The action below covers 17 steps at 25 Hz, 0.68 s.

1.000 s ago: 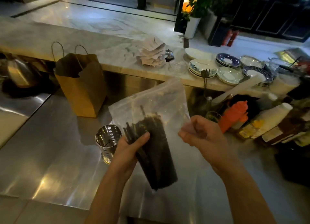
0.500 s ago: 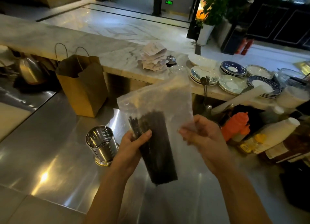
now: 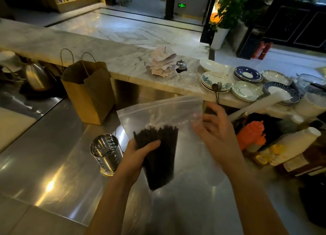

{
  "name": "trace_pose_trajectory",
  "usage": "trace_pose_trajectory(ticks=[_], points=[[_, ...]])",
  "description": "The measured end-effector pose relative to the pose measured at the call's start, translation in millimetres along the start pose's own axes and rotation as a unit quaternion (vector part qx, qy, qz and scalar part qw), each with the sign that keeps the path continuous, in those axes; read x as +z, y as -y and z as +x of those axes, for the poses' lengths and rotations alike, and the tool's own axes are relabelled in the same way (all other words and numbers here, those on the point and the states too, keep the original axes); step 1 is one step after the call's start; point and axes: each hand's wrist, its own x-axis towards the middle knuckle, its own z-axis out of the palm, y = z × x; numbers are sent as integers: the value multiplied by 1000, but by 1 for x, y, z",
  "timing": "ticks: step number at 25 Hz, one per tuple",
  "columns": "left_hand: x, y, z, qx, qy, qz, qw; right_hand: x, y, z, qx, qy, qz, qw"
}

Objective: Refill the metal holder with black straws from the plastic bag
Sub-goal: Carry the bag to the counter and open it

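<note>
The straws (image 3: 161, 157) are black, seen through a clear, faintly cloudy plastic bag (image 3: 158, 111). The metal holder (image 3: 105, 152) is shiny silver, dotted with rows of small dark holes. The paper bag (image 3: 90, 93) is plain brown. The counter (image 3: 123, 62) is white marble with grey veins. One plate (image 3: 237, 73) has a dark blue rim and white centre. A squeeze bottle (image 3: 250, 134) is orange.

Dim interior, warm glare on steel counter (image 3: 53, 164), motion-blurred right hand (image 3: 214, 130), wide-angle edge distortion

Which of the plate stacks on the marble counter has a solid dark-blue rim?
The navy-rimmed stack with the plain white centre. The other blue stack has a striped rim; the rest are pale.
</note>
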Motion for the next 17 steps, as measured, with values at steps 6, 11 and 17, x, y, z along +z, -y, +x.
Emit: trace_pose_trajectory(ticks=[6, 11, 17], points=[[-9, -11, -1, 100, 18, 65, 993, 4, 7, 16, -71, -68, -34, 995], [-26, -51, 2, 251, 16, 244, 937, 1, 2, 16, -93, 15, -81, 992], [-10, -42, 11, 236, 105, 403, 878, 2, -4, 14, -106, 68, -150, 981]])
